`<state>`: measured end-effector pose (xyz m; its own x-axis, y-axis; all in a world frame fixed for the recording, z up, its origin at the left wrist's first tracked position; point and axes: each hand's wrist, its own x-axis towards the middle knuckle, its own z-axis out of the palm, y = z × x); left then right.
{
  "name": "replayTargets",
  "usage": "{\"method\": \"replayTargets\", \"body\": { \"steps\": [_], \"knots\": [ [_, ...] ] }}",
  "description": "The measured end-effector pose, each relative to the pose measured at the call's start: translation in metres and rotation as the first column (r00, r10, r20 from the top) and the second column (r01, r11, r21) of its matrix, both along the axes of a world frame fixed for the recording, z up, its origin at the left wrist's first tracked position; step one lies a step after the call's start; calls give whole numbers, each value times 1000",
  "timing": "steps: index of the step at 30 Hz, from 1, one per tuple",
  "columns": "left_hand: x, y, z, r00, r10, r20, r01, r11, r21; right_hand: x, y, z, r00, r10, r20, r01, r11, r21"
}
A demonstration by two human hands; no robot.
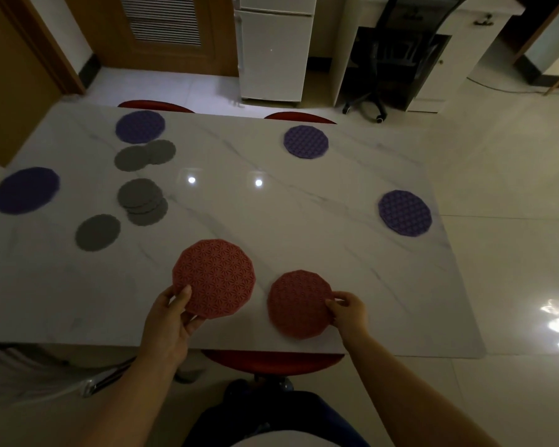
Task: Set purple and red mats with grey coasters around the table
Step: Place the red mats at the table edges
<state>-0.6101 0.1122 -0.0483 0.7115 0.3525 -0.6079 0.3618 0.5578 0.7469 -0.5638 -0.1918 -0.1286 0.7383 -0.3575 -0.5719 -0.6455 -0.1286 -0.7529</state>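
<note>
At the near edge of the white marble table [271, 221], toward six o'clock, two red mats are each held by a hand. The left hand [171, 317] pinches the left red mat [214, 278] at its seven o'clock rim, thumb on top and fingers beneath, so the mat looks lifted and tilted toward the camera. The right hand [349, 312] grips the right red mat [299, 303] at its three o'clock rim with closed fingertips; whether this mat lies flat on the table or is just raised, I cannot tell. The two red mats sit just beside each other without touching. Four purple mats lie well apart around the far and side edges: one at eleven o'clock [140, 126], one at one o'clock [306, 141], one at three o'clock [404, 212] and one at nine o'clock [26, 190], all beyond the hands' reach. The grey coasters are gathered on the left half of the table, at ten o'clock from the left hand: an overlapping pair [144, 154] just below the eleven o'clock mat, a small overlapping stack [141, 201] nearer, and a single coaster [97, 232] nearest the left hand. Red chairs show at the far edge [155, 105] and under the near edge [271, 361].
</note>
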Motion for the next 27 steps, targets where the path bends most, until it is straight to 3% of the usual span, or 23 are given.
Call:
{"method": "replayTargets", "body": {
  "steps": [6,27],
  "knots": [
    [-4,1,4,1000,-7,2,7,1000,20,-2,2,-1,993,113,-40,-119,961,-251],
    [-11,-2,4,1000,21,-7,-21,999,33,-5,-7,11,991,98,-95,-128,906,-404]
  ]
}}
